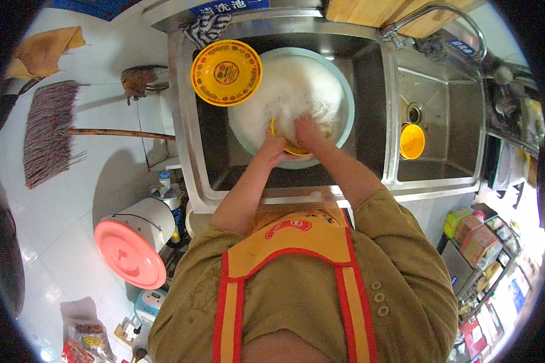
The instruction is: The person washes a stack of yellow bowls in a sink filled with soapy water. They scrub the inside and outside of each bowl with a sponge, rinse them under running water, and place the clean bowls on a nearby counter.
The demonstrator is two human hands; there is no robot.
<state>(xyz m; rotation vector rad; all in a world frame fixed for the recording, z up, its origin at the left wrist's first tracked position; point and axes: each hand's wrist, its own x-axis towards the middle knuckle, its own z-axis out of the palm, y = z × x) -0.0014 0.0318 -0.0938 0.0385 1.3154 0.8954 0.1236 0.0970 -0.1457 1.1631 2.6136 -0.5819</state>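
Observation:
A round pale-blue basin (346, 113) full of white suds stands in the left sink bowl (368, 104). At the basin's near side, my left hand (274, 143) grips the rim of a yellow bowl (298, 151) that is partly covered by foam. My right hand (308, 131) reaches down into that bowl. Its fingers are blurred and sunk in suds, so whether they hold something is hidden. Another yellow bowl (227, 72), with a red patterned rim and a printed centre, rests at the basin's far left edge.
A striped cloth (205, 28) lies on the sink's back left corner. In the right sink bowl (463, 127), a small yellow bowl (412, 141) sits near the drain (413, 112), below a curved faucet (436, 8). A bucket with a pink lid (129, 256) stands left.

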